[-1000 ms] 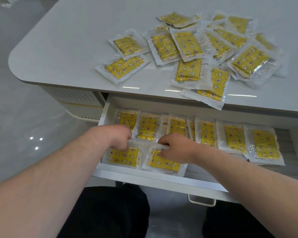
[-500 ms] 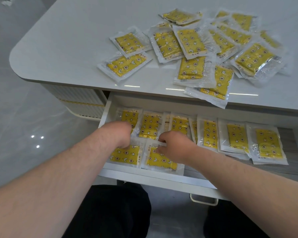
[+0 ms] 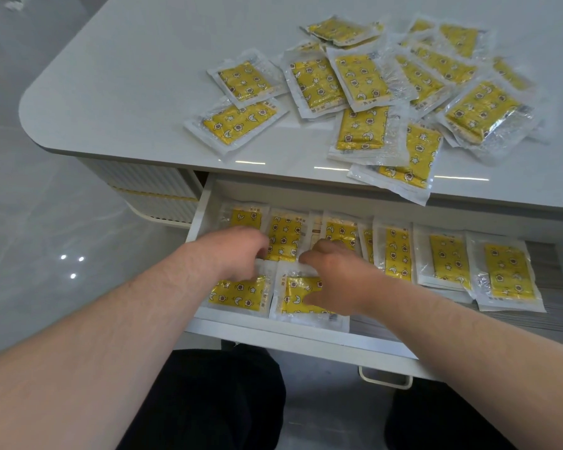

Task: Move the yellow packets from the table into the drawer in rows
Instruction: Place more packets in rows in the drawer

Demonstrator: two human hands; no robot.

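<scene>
Head view: yellow packets (image 3: 449,261) are seen laid in the open drawer (image 3: 273,334), which is pulled out below the near edge of the table (image 3: 127,76). A far row is formed by about seven of them, set upright side by side from left to right, some overlapping at their clear edges. A near row is begun at the left end by two more, laid sideways: the first packet (image 3: 238,295) close to the left wall and the second packet (image 3: 293,297) just beside it on the right.

The second packet is held by the right hand (image 3: 332,277). The fingers are curled over its far clear edge and the thumb is laid on its yellow face, so the hand is clamped on it. The left hand (image 3: 238,251) is lowered with curled fingers onto the far edge of the first packet. It is blurred, and whether that edge is pinched or only touched cannot be told.

Far and to the right on the table, a loose pile (image 3: 361,79) of the same packets is spread, many overlapping. One overhanging packet (image 3: 403,170) is poked past the table's near edge, above the drawer.

A loop handle (image 3: 384,381) is fixed under the drawer front. Dark trousers (image 3: 215,401) are seen below it, and a glossy grey floor (image 3: 46,222) to the left.
</scene>
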